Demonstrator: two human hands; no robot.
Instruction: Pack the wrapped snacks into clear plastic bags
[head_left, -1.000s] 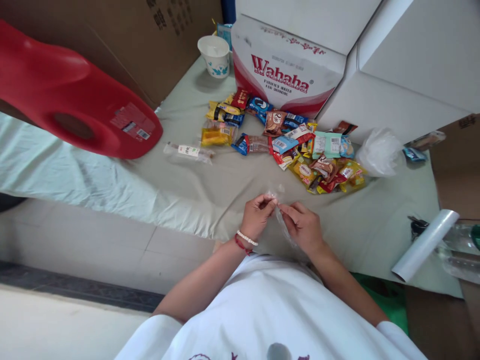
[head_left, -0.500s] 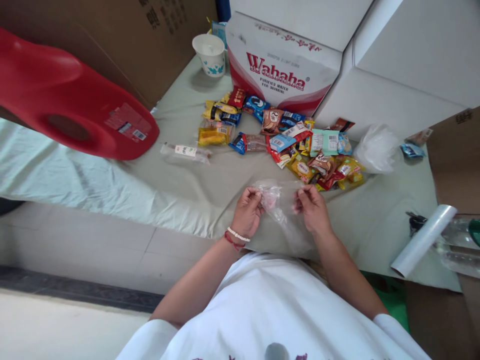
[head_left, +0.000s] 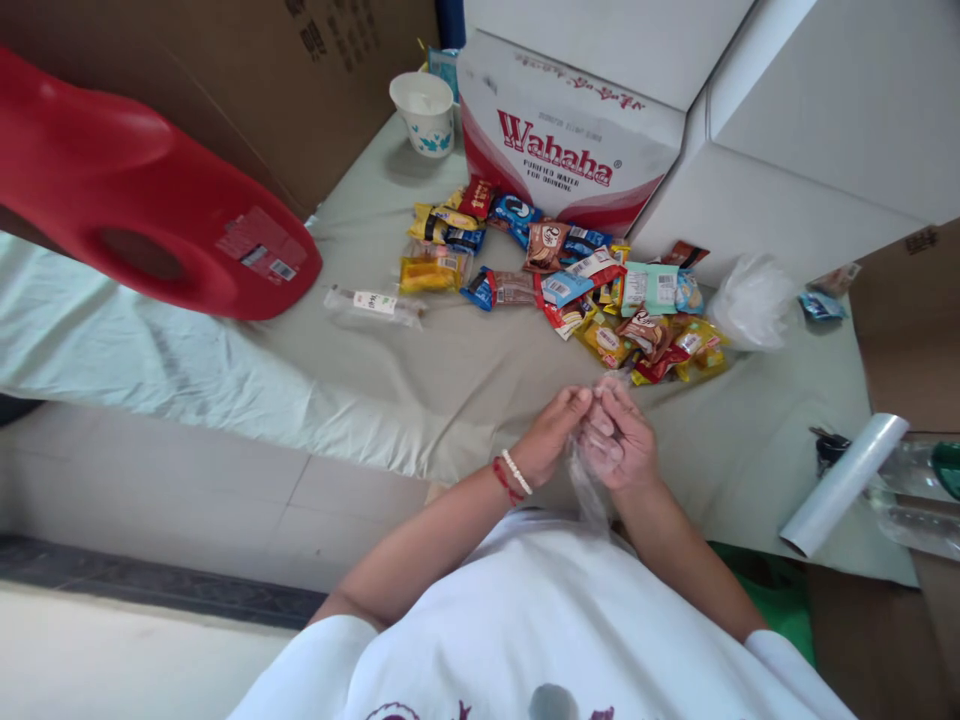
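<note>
A thin, clear plastic bag (head_left: 587,485) is bunched between my hands, its lower part hanging down in front of my shirt. My left hand (head_left: 551,432), with white and red bracelets at the wrist, grips the film near its top. My right hand (head_left: 631,432) is closed on the same film, close against the left. Some right fingers show through the plastic; whether they are inside it or behind it I cannot tell. Just beyond my hands lies a pile of wrapped snacks (head_left: 589,285) in several colours.
On the left a large red jug (head_left: 247,240) lies over the cloth-covered table (head_left: 405,400). A paper cup (head_left: 425,115) and a Wahaha carton (head_left: 562,140) stand at the back. White crumpled plastic (head_left: 752,305) sits right of the snacks. Farther right are a film roll (head_left: 844,485) and clear bottles (head_left: 919,490).
My hands first came apart, spreading the clear bag between them. Now they are together again, a little farther right, with the film bunched up.
</note>
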